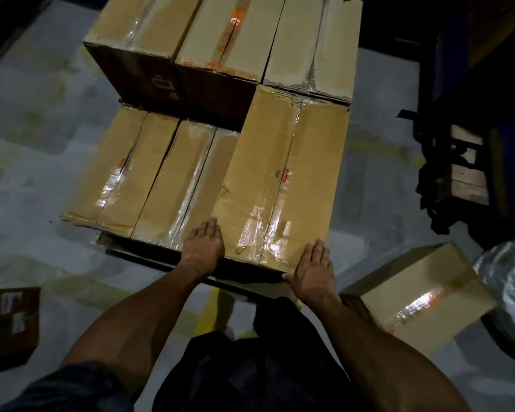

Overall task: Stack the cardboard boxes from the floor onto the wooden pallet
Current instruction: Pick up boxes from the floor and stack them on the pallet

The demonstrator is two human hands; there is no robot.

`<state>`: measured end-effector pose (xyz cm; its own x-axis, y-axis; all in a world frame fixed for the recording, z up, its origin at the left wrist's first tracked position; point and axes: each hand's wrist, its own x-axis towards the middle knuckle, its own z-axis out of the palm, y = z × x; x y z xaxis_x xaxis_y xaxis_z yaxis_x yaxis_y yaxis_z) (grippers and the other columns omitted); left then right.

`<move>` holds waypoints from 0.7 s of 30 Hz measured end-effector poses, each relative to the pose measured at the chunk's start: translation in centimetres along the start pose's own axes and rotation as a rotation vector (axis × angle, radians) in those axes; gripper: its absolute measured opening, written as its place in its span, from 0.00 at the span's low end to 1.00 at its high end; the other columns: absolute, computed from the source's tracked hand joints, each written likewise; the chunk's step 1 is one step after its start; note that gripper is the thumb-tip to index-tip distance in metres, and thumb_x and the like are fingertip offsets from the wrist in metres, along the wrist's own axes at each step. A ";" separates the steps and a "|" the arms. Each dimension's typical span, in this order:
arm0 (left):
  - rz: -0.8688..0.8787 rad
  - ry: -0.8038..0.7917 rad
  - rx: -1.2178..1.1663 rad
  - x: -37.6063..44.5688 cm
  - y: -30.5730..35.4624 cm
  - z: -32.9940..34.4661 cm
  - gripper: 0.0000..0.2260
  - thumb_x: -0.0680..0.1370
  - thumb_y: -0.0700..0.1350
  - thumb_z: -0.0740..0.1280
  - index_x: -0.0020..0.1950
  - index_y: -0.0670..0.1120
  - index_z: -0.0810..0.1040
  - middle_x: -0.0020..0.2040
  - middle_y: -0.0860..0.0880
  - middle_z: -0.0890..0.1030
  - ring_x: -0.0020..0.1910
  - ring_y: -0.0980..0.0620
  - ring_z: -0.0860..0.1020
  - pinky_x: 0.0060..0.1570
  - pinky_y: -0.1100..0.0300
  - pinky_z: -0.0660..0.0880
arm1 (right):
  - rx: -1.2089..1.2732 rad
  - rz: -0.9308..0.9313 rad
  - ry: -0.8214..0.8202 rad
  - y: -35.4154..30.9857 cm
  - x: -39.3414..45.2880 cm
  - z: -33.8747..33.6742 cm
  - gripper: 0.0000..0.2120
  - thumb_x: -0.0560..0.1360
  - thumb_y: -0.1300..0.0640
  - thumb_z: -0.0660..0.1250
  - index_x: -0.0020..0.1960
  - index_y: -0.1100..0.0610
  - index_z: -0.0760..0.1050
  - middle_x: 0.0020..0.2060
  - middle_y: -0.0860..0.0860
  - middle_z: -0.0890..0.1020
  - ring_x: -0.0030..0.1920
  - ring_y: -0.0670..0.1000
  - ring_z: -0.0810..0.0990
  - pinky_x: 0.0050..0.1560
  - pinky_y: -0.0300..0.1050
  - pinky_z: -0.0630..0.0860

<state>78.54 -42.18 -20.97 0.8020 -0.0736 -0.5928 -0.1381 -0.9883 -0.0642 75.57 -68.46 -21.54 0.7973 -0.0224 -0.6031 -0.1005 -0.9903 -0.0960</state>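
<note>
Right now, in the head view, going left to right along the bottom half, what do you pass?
Dark brown box on the floor → left hand → right hand → tan box on the floor → crumpled plastic wrap.

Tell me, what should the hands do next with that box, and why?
Probably let go and turn to the floor box. The top box already lies flat on the stack, its far end against the back row, with the left hand and right hand flat at its near corners, and one box still waits on the floor.
</note>
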 end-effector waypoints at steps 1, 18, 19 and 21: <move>-0.042 -0.015 -0.050 -0.3 0.4 -0.1 0.34 0.82 0.49 0.62 0.82 0.38 0.48 0.83 0.40 0.48 0.81 0.41 0.51 0.78 0.48 0.54 | 0.003 -0.004 -0.009 0.1 -0.1 -0.3 0.50 0.79 0.36 0.61 0.80 0.66 0.39 0.79 0.65 0.39 0.80 0.66 0.42 0.78 0.57 0.49; 0.092 0.198 -0.545 -12.0 2.5 1.5 0.21 0.82 0.51 0.64 0.71 0.42 0.71 0.68 0.41 0.76 0.67 0.41 0.73 0.63 0.50 0.72 | 0.500 0.293 0.206 1.9 -14.2 4.7 0.27 0.81 0.45 0.61 0.74 0.60 0.65 0.70 0.59 0.70 0.70 0.61 0.68 0.67 0.53 0.68; 0.113 0.196 -0.569 -12.5 2.7 1.7 0.22 0.82 0.51 0.65 0.72 0.41 0.71 0.68 0.41 0.76 0.67 0.42 0.73 0.64 0.50 0.72 | 0.523 0.317 0.226 2.1 -15.6 5.5 0.27 0.81 0.46 0.62 0.74 0.61 0.66 0.70 0.60 0.70 0.70 0.61 0.69 0.67 0.53 0.68; 0.152 0.187 -0.591 -13.7 3.4 2.3 0.21 0.81 0.51 0.65 0.72 0.42 0.72 0.68 0.42 0.77 0.67 0.42 0.74 0.64 0.49 0.74 | 0.581 0.359 0.262 2.7 -18.3 7.4 0.27 0.80 0.46 0.63 0.73 0.62 0.67 0.70 0.61 0.71 0.69 0.62 0.70 0.67 0.53 0.69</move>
<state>65.74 -44.24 -14.89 0.8941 -0.1884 -0.4063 0.0421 -0.8679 0.4949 56.30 -69.70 -16.61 0.7648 -0.4361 -0.4742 -0.6240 -0.6847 -0.3766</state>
